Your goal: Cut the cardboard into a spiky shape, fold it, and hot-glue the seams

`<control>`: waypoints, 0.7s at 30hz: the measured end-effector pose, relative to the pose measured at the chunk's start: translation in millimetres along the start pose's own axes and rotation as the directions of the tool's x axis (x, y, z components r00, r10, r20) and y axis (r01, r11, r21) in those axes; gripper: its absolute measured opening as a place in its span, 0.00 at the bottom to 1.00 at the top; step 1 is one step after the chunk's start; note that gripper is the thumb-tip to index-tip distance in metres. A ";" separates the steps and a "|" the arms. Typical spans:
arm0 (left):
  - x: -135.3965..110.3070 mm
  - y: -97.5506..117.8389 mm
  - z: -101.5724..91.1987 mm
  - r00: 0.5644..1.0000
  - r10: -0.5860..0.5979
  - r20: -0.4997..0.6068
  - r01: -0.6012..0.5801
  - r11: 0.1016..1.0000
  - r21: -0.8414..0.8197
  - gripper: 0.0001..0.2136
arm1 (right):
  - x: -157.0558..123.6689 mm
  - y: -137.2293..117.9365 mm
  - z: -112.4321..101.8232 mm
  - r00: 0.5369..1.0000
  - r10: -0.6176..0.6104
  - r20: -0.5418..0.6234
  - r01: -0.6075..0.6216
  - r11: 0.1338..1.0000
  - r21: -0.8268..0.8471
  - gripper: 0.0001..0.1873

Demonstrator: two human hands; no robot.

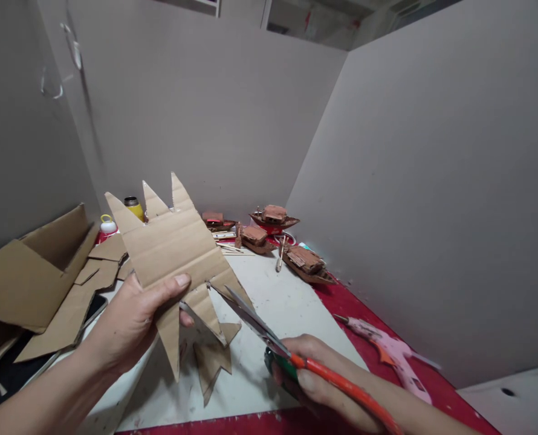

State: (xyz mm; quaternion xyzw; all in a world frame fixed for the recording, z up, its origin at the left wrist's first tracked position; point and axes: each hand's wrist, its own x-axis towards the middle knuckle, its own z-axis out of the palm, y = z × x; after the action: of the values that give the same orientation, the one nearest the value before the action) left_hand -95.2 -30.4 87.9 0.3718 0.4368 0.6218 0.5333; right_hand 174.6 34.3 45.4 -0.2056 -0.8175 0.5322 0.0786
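My left hand (146, 308) is closed on a cardboard piece (173, 248), thumb on its front face. Long pointed prongs stick out of its upper and lower edges. My right hand (314, 368) grips scissors (269, 338) with orange handles. Their blades are slightly apart, and the tips touch the cardboard's lower edge by a notch between two prongs. Something dark green (285, 371) shows under my right fingers, mostly hidden. Below the held piece, a loose pointed cardboard scrap (212, 362) rests on the white board (305, 314).
Several small brown model boats (307, 261) stand at the back. A pink glue gun (393, 350) lies on the red tabletop (359, 308) at right. An open cardboard box (28, 284) and cardboard offcuts (64, 320) crowd the left. Behind them is a yellow bottle (135, 208). Grey walls enclose the table.
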 end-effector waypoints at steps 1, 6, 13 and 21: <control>0.0 -0.1 -0.2 1.000 0.002 0.005 -0.002 1.000 0.007 0.08 | -0.2 -0.8 -0.1 1.000 0.019 -0.005 -0.019 1.000 -0.003 0.33; 1.0 -2.1 -1.2 1.000 0.014 0.009 -0.015 0.998 0.060 0.09 | -0.7 -3.7 1.2 0.998 0.056 -0.031 -0.056 0.998 0.002 0.33; 0.9 -2.9 -4.4 0.999 0.020 0.027 -0.023 0.993 0.114 0.09 | -1.2 -1.1 2.3 0.998 0.058 -0.021 -0.058 0.998 0.027 0.32; -2.1 -1.8 -1.0 1.000 0.026 0.001 -0.026 0.995 0.092 0.10 | -2.5 -5.4 0.6 1.000 0.012 0.015 -0.012 1.000 -0.022 0.33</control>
State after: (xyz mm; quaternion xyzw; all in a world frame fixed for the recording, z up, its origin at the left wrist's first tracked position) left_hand -95.2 -32.4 85.9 0.4017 0.4602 0.6077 0.5075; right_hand 175.3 30.9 50.3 -0.2072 -0.8227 0.5252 0.0668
